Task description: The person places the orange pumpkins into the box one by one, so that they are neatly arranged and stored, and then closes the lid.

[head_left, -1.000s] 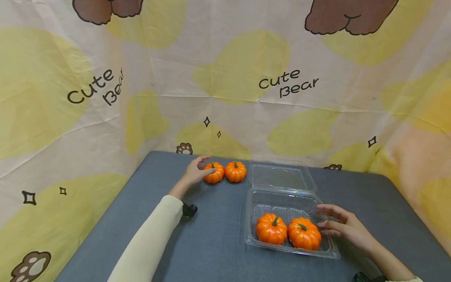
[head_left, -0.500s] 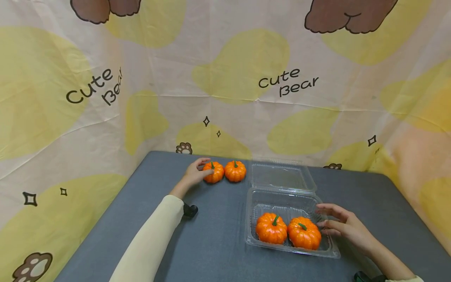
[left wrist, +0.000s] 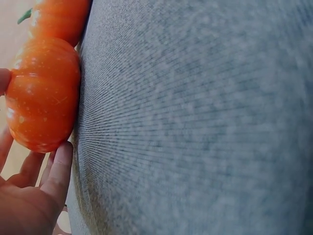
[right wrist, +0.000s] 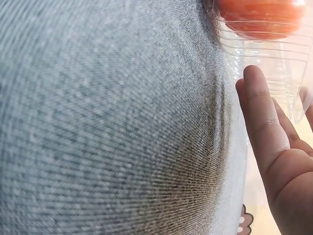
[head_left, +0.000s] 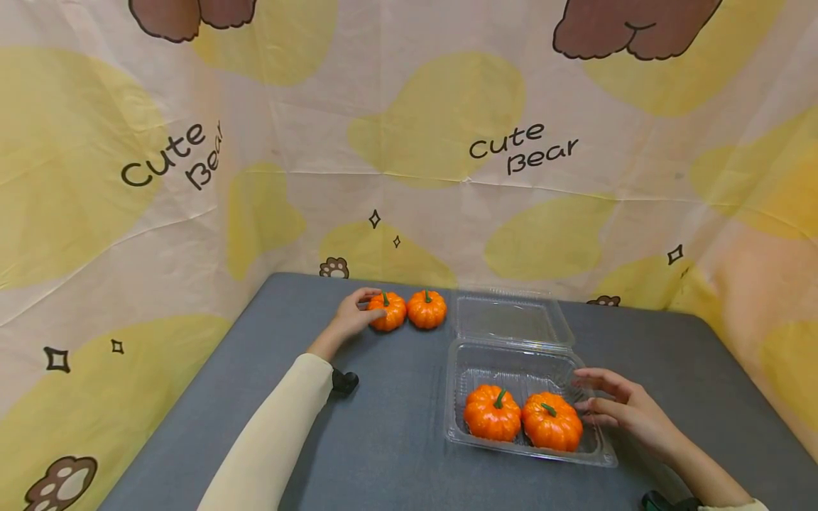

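At the back of the table, my left hand (head_left: 350, 314) holds a small orange pumpkin (head_left: 394, 312) with a green stem. Its thumb (left wrist: 4, 81) lies on one side and the other fingers curl about the pumpkin's near end in the left wrist view. A second pumpkin (head_left: 427, 310) stands right beside it. My right hand (head_left: 629, 411), fingers relaxed, is at the right wall of a clear plastic clamshell box (head_left: 486, 358); whether it touches the wall I cannot tell. Inside the box sit two more pumpkins, one at left (head_left: 492, 414) and one at right (head_left: 552, 422).
The box's clear lid (head_left: 511, 319) is folded back flat toward the rear of the grey table (head_left: 383, 440). A printed cloth (head_left: 409, 142) hangs behind the table and along its sides. In the right wrist view, grey ribbed fabric (right wrist: 107, 117) fills the left.
My left hand's fingers have drawn slightly closer about the pumpkin. The right hand, the box and the other pumpkins have stayed where they were.
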{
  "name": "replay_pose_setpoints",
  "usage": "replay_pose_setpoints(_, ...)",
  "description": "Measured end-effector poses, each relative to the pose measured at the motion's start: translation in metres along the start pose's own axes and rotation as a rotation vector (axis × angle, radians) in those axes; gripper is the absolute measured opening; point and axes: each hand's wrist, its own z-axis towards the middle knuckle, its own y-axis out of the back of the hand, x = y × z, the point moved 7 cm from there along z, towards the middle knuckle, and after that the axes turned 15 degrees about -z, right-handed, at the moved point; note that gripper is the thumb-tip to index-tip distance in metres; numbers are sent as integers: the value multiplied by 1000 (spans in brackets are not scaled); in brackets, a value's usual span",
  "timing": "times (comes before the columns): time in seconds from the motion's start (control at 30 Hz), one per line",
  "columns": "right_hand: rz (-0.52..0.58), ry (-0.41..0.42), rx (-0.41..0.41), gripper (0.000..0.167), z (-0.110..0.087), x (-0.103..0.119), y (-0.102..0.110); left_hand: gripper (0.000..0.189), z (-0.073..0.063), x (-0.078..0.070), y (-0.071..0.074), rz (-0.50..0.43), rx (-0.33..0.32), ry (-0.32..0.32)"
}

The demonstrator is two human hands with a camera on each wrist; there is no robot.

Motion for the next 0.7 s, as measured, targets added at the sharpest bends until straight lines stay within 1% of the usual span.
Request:
replay_pose_setpoints(0.2, 17, 4, 3, 40, 0, 0, -1, 52, -3, 3, 5, -6, -18, -13)
replay_pose_setpoints(0.37, 17, -9, 7, 40, 1, -1, -2, 52, -11, 3, 14, 0, -50, -24)
replay_pose_setpoints(0.5, 9, -36, 5, 40, 1, -2, 0, 52, -19, -1, 19, 16, -55, -39)
replay_pose_setpoints(0.7, 0, -53, 7, 39, 1, -2, 1, 53, -30, -14, 23, 13, -44, -79)
